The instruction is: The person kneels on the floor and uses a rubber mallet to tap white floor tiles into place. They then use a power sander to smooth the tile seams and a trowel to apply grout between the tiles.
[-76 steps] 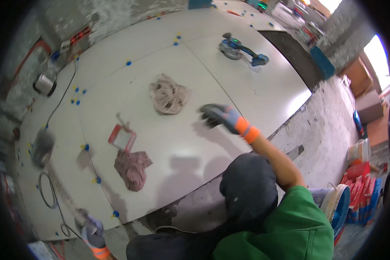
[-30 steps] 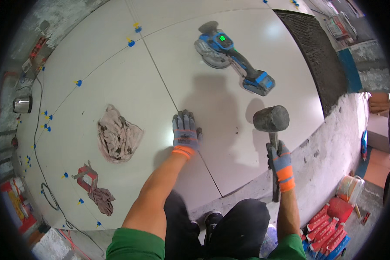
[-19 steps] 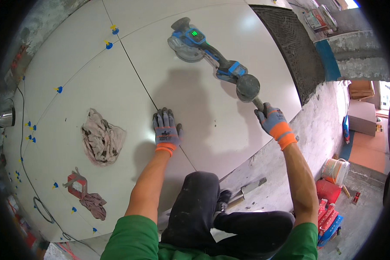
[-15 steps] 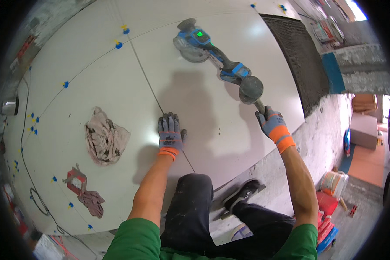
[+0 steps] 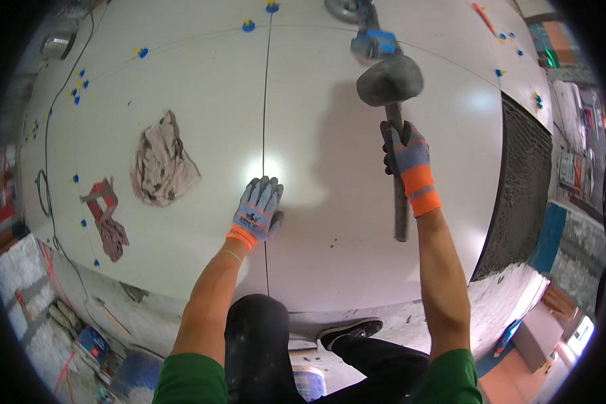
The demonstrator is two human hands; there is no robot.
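My right hand, in a grey glove with an orange cuff, is closed around the handle of a black rubber mallet. The mallet's head points away from me, over large pale tiles, and its handle end sticks out below my fist. In a matching glove, my left hand lies flat on the tile, fingers stretched out, just beside the dark joint between two tiles. Beyond the mallet sits a blue and grey battery tool with a round pad, partly cut off by the top edge.
A crumpled stained rag lies left of my left hand, near a red tool with a cloth. Blue and yellow tile spacers dot the joints. Combed grey mortar borders the tiles at right. A black cable runs along the left.
The view has turned, shifting the battery tool to the upper edge. My right hand has brought the mallet up, its whole handle now showing. My left hand stays flat by the joint.
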